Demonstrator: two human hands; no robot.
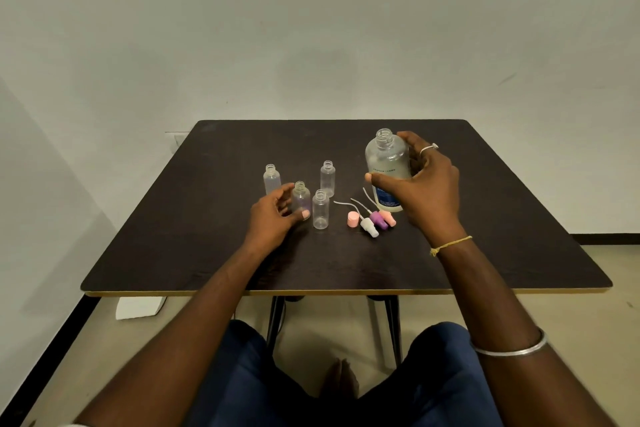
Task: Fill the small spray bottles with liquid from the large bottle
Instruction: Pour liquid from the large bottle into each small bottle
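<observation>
The large clear bottle (387, 163) with a blue label stands uncapped at the right of the dark table (207, 253). My right hand (429, 184) wraps around it, thumb across the front. Several small clear spray bottles stand uncapped left of it: one at the far left (271, 178), one at the back (327, 178), one in front (320, 209). My left hand (273, 217) curls around another small bottle (300, 198), thumb at its base and fingers behind it.
Spray tops with thin dip tubes lie between the bottles: a pink cap (353, 219), a white top (369, 227), a purple top (378, 219) and a pink top (388, 217). A white wall rises behind the table.
</observation>
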